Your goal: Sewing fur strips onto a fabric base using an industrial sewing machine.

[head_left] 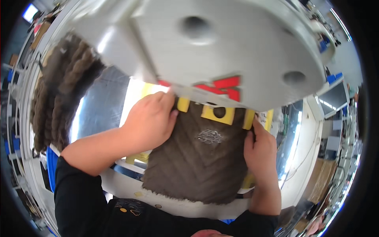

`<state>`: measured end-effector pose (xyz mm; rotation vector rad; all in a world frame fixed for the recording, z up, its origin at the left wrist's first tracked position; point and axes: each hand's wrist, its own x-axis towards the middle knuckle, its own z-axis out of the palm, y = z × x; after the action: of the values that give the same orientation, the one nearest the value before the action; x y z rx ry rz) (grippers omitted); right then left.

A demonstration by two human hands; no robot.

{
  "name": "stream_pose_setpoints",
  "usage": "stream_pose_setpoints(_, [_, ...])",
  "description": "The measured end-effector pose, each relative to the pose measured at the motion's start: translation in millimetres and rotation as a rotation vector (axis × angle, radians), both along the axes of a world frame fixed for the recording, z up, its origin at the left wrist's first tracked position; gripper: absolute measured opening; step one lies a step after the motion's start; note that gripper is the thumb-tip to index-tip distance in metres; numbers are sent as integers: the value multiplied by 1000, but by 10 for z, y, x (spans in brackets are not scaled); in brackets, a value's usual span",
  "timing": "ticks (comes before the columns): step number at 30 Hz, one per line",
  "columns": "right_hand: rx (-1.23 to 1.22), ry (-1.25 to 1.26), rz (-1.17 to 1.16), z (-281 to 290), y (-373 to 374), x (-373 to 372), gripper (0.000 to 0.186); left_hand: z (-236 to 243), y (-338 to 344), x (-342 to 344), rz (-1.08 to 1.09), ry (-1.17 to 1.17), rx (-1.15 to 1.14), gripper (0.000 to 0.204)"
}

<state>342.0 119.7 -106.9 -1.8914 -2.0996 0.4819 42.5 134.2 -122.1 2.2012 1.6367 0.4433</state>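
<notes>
A brown quilted fabric piece [193, 166] with a frayed lower edge and a silvery patch lies at centre beneath a large white machine head [237, 47] with red strips. Yellow pieces [233, 117], one with a round hole, sit along its top. My left hand [148, 118] grips the fabric's upper left edge, fingers curled and fingertips close under the machine head. My right hand [260, 150] pinches the upper right edge beside a narrow yellow piece, its tips partly hidden.
Thick brown fabric pieces [59, 91] are heaped at left above a blue bin [51, 170]. A shiny metal bed [96, 102] surrounds the work. A screen [331, 96], cardboard [321, 179] and loose cables stand at right.
</notes>
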Motion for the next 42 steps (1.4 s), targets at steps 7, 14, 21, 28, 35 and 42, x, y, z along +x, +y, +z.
stream_pose_setpoints(7, [65,-78,6,-32,17,-82,42,-88,-45,-110,-107,-16,183,46])
stream_pose_setpoints(14, [3,2,-59,-13,7,-122,44,-217,-10,-163,-142,-83,230,45])
stream_pose_setpoints(21, [30,12,-47,-65,-2,-51,43,-247,8,-119,-130,-49,239,41])
stream_pose_setpoints(28, [15,-15,-71,-7,1,-96,41,-200,34,-105,-90,-81,129,36])
stream_pose_setpoints(35, [67,47,-20,-66,38,27,40,-173,74,-65,-59,7,131,36])
stream_pose_setpoints(42, [1,60,-47,-33,29,-6,41,-181,64,-42,-43,15,111,37])
